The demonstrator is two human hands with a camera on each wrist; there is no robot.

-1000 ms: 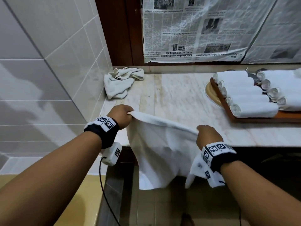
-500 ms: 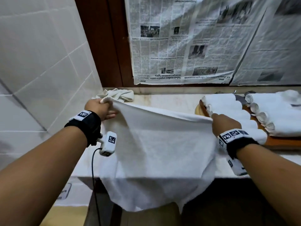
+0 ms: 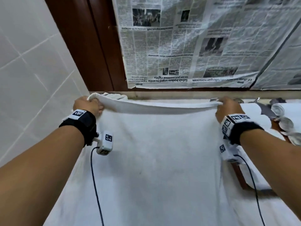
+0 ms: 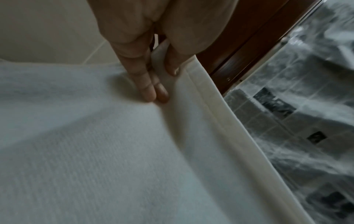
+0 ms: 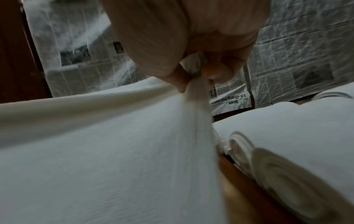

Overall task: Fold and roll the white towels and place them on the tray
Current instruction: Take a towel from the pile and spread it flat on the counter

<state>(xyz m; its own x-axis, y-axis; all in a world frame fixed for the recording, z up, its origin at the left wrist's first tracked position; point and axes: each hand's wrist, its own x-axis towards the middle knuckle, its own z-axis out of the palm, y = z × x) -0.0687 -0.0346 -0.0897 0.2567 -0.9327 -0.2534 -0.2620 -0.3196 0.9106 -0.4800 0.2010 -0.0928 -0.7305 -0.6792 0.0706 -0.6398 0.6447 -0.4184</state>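
Two corners pinched, one per hand: left hand (image 3: 88,106) with thumb and fingers (image 4: 147,84) closed on the far left corner of the towel (image 3: 154,152), right hand (image 3: 228,108) bunching the far right corner in a tight fist. Stretched wide between them, top edge sagging slightly in the middle, rest draped toward the near side over what seems to be the counter, which is hidden. Just right of it, tray (image 3: 241,178) already loaded with rolled towels (image 3: 290,126); crumpled cloth (image 3: 114,96) barely showing behind the left corner.

Best done thus: pull outward evenly to take out the sag, lower the far edge flat and square to the back wall, keep the right corner clear of the tray. Release only once flat, then smooth before folding. Likely fault: uneven tension, giving a skewed fold and a lopsided roll.
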